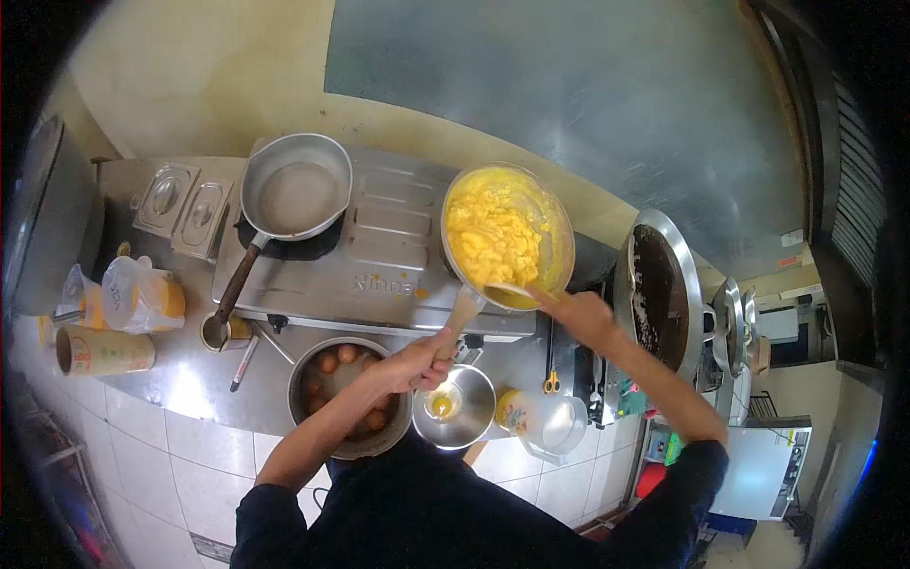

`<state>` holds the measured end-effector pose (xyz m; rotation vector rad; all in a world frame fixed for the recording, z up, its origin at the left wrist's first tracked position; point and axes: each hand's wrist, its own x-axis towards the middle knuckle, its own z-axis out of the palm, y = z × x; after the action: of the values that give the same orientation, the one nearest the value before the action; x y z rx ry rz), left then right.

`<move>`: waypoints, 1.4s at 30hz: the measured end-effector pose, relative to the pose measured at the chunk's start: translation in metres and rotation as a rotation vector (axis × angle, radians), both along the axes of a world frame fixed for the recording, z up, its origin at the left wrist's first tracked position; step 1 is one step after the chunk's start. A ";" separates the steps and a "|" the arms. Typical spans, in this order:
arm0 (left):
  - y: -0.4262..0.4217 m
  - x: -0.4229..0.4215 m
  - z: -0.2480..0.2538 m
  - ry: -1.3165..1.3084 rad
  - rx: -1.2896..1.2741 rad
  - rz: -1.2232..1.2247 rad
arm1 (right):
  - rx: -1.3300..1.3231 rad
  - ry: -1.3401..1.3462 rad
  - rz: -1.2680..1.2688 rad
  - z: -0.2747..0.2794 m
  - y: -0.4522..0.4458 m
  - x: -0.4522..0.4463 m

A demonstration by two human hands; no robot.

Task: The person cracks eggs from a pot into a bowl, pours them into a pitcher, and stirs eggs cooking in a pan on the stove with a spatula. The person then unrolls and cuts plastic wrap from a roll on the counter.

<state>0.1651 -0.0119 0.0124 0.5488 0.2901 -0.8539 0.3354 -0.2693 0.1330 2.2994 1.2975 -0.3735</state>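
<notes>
My left hand (414, 365) is wrapped round the pale handle (464, 311) of a frying pan (561, 209) on the right side of the stove. Soft yellow scrambled eggs (488, 232) fill much of this pan, and some egg coats its wall. My right hand (583, 318) grips a pale spatula (510, 288), whose blade reaches into the pan at its near edge. Below my left hand stands a metal bowl (474, 427) with raw egg (443, 406) in it. Under my left forearm is a pot (301, 417) of brown eggs (328, 362), partly hidden by the arm.
A second pan (296, 190) sits on the stove's left burner (327, 242). Plastic jugs (142, 296) and lidded steel containers (202, 218) stand at left. Scissors (552, 381) and a clear plastic tub (559, 425) lie right of the bowl. A large wok (678, 284) is farther right.
</notes>
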 end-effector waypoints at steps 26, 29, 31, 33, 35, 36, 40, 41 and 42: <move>-0.018 -0.009 -0.010 0.026 -0.084 0.146 | -0.075 -0.179 -0.077 0.084 -0.006 0.014; -0.014 -0.008 -0.005 0.047 -0.111 0.103 | -0.254 -0.162 0.021 0.050 -0.031 0.019; -0.011 -0.006 -0.007 0.038 -0.091 0.092 | -0.068 -0.173 0.016 0.019 -0.026 0.010; -0.015 -0.008 -0.007 0.027 -0.080 0.077 | -0.025 -0.178 -0.062 -0.008 -0.002 0.000; -0.014 -0.007 -0.005 0.009 -0.054 0.064 | 0.031 -0.186 -0.128 -0.039 0.021 0.007; -0.013 -0.009 -0.005 0.013 -0.050 0.066 | 0.134 -0.297 -0.093 -0.060 0.027 0.015; -0.014 -0.016 -0.005 -0.017 -0.007 0.103 | 0.420 -0.060 -0.484 -0.048 0.066 0.038; -0.016 -0.016 -0.006 -0.021 -0.008 0.131 | 0.422 -0.062 -0.481 -0.057 0.061 0.050; -0.018 -0.016 -0.006 -0.023 -0.007 0.133 | 0.587 -0.015 -0.437 -0.075 0.046 0.068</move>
<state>0.1487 -0.0297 0.0059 0.5267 0.2995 -0.7189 0.4032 -0.2232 0.0580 3.0833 0.9705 -0.1157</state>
